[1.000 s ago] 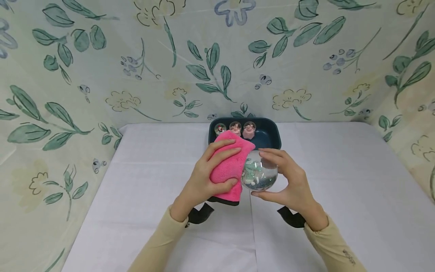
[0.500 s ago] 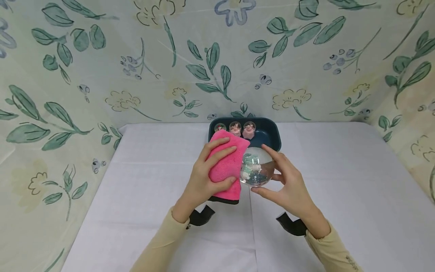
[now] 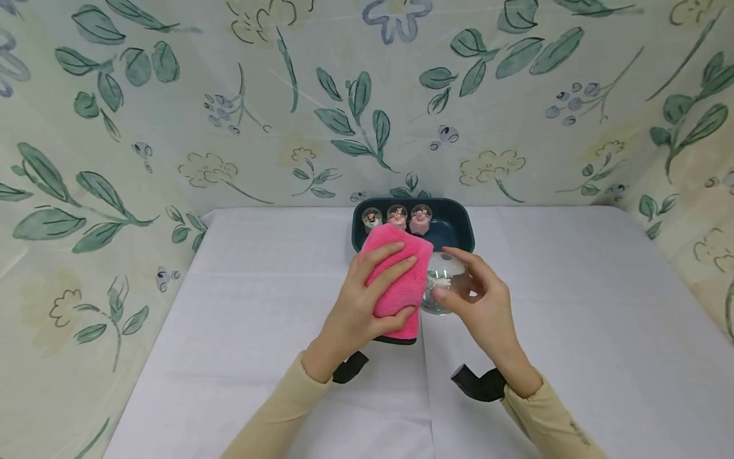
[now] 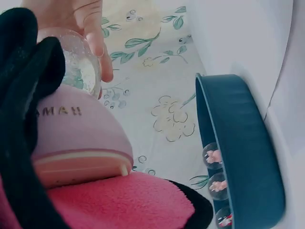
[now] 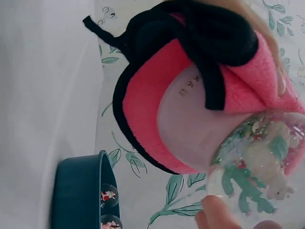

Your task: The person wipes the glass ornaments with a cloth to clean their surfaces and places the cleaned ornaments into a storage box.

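A large snow globe (image 3: 446,266) is held sideways above the table, its clear dome toward the right. My left hand (image 3: 357,306) grips its base through a pink plush cloth (image 3: 385,241) with black edging. In the left wrist view, the pale pink base (image 4: 83,124) with raised lettering shows between the cloth's folds. My right hand (image 3: 487,303) holds the dome, thumb bent across the near side and index finger along the top. Inside the dome, the right wrist view shows a green cactus-like shape (image 5: 243,186), a whitish figure and glitter.
Behind the hands, a dark blue tray (image 3: 450,231) stands at the table's far edge. Three small snow globes (image 3: 421,220) sit in its left part. The table (image 3: 264,306) has a white cloth; floral fabric (image 3: 355,108) hangs behind and at the sides.
The left hand, with cloth and base, has shifted slightly right. The right thumb has moved from under the dome up across its near side, and the globe has turned a little.
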{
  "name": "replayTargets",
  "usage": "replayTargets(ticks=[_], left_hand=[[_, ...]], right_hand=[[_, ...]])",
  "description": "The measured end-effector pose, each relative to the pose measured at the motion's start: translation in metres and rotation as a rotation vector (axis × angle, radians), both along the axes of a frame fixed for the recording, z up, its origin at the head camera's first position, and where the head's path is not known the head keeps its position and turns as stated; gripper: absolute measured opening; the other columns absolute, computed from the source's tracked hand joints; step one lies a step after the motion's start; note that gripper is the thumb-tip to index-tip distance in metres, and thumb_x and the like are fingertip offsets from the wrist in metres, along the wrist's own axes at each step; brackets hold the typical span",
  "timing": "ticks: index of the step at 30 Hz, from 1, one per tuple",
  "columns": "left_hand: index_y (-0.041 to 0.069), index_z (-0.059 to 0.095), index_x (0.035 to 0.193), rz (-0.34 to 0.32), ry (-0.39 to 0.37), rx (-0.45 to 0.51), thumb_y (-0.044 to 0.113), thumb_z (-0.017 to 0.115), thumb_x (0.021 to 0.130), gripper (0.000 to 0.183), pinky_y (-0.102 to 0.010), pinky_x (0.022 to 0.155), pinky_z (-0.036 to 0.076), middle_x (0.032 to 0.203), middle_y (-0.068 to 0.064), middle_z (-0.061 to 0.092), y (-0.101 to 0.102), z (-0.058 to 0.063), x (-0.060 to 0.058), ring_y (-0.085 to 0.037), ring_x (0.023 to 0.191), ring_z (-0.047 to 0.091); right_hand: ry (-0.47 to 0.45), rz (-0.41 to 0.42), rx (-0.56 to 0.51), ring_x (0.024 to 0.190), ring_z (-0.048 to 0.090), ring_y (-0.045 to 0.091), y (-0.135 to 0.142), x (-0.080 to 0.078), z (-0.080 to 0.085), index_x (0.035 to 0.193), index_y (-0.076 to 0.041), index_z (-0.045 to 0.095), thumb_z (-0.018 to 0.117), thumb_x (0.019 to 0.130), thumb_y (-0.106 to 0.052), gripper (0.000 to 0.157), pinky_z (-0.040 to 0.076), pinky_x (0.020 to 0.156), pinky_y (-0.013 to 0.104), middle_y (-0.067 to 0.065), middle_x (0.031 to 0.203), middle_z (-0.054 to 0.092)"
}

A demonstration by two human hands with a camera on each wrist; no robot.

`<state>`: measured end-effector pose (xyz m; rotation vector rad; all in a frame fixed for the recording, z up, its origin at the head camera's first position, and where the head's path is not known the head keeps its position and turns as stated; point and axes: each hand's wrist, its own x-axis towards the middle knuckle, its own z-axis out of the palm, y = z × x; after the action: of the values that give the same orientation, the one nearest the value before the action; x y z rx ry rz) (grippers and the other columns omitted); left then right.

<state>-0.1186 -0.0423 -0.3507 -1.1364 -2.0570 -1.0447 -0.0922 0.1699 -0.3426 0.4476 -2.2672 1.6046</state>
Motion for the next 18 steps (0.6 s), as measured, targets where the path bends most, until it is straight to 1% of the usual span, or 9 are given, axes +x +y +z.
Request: replayTargets(ticks=[2, 5, 7, 10, 12, 14, 15, 16, 18], left_hand=[[0.008, 0.054, 0.132, -0.001, -0.033, 0.017, 0.019, 0.080, 0.074, 0.064, -0.036, 0.095, 0.047, 0.140, -0.011, 0.041, -0.001, -0.003, -0.001, -0.028, 0.129, 0.036], [0.008, 0.055, 0.131, -0.050, -0.151, 0.103, 0.014, 0.078, 0.075, 0.061, -0.033, 0.087, 0.051, 0.141, -0.010, 0.040, -0.006, -0.004, -0.006, -0.028, 0.131, 0.034], [0.007, 0.056, 0.131, -0.094, -0.230, 0.160, 0.012, 0.076, 0.075, 0.059, -0.035, 0.086, 0.052, 0.141, -0.009, 0.040, -0.012, -0.002, -0.010, -0.027, 0.132, 0.033], [0.006, 0.057, 0.130, -0.150, -0.317, 0.216, 0.011, 0.074, 0.075, 0.057, -0.037, 0.084, 0.053, 0.142, -0.008, 0.040, -0.018, 0.001, -0.012, -0.025, 0.133, 0.032], [0.006, 0.057, 0.130, -0.180, -0.338, 0.218, 0.012, 0.074, 0.076, 0.057, -0.037, 0.084, 0.053, 0.142, -0.008, 0.040, -0.018, 0.002, -0.010, -0.026, 0.134, 0.032], [0.006, 0.056, 0.130, -0.191, -0.322, 0.214, 0.012, 0.074, 0.075, 0.058, -0.037, 0.085, 0.053, 0.142, -0.009, 0.040, -0.015, 0.003, -0.007, -0.027, 0.133, 0.032], [0.006, 0.056, 0.131, -0.190, -0.304, 0.213, 0.011, 0.074, 0.075, 0.059, -0.036, 0.085, 0.053, 0.141, -0.009, 0.040, -0.013, 0.003, -0.006, -0.027, 0.133, 0.033], [0.006, 0.055, 0.131, -0.183, -0.280, 0.209, 0.011, 0.075, 0.075, 0.059, -0.036, 0.085, 0.053, 0.141, -0.010, 0.040, -0.010, 0.003, -0.005, -0.028, 0.132, 0.033], [0.006, 0.054, 0.131, -0.146, -0.222, 0.196, 0.010, 0.076, 0.074, 0.061, -0.034, 0.086, 0.052, 0.141, -0.011, 0.040, -0.005, 0.002, -0.003, -0.029, 0.131, 0.034]], right_hand=[[-0.089, 0.001, 0.022, 0.087, 0.055, 0.022, 0.000, 0.002, 0.001, 0.136, -0.014, 0.052, 0.076, 0.079, -0.004, 0.062, 0.054, 0.062, 0.023, 0.009, 0.114, 0.055], [-0.076, 0.095, 0.098, 0.096, 0.055, 0.025, 0.002, 0.004, 0.004, 0.143, -0.015, 0.042, 0.080, 0.074, -0.001, 0.080, 0.055, 0.069, 0.025, 0.008, 0.125, 0.049], [0.025, 0.165, 0.179, 0.102, 0.054, 0.027, 0.005, 0.004, 0.007, 0.145, -0.014, 0.039, 0.085, 0.067, 0.001, 0.092, 0.056, 0.071, 0.026, 0.010, 0.129, 0.046], [0.248, 0.216, 0.325, 0.105, 0.055, 0.027, 0.011, -0.001, 0.010, 0.142, -0.013, 0.043, 0.085, 0.073, -0.024, 0.082, 0.055, 0.074, 0.024, 0.013, 0.132, 0.045], [0.341, 0.245, 0.364, 0.108, 0.054, 0.025, 0.014, -0.006, 0.011, 0.139, -0.012, 0.048, 0.080, 0.075, -0.042, 0.077, 0.054, 0.076, 0.026, 0.013, 0.131, 0.046], [0.367, 0.269, 0.333, 0.110, 0.053, 0.023, 0.015, -0.010, 0.009, 0.136, -0.009, 0.050, 0.070, 0.078, -0.054, 0.076, 0.054, 0.076, 0.024, 0.013, 0.131, 0.048], [0.355, 0.272, 0.293, 0.109, 0.053, 0.022, 0.015, -0.010, 0.007, 0.135, -0.007, 0.050, 0.072, 0.077, -0.053, 0.077, 0.053, 0.077, 0.023, 0.014, 0.130, 0.049], [0.324, 0.273, 0.241, 0.110, 0.053, 0.021, 0.014, -0.010, 0.005, 0.134, -0.005, 0.050, 0.074, 0.076, -0.051, 0.078, 0.054, 0.077, 0.023, 0.014, 0.130, 0.050], [0.249, 0.248, 0.114, 0.105, 0.054, 0.019, 0.011, -0.007, 0.002, 0.133, 0.001, 0.049, 0.083, 0.073, -0.036, 0.078, 0.055, 0.072, 0.022, 0.015, 0.124, 0.053]])
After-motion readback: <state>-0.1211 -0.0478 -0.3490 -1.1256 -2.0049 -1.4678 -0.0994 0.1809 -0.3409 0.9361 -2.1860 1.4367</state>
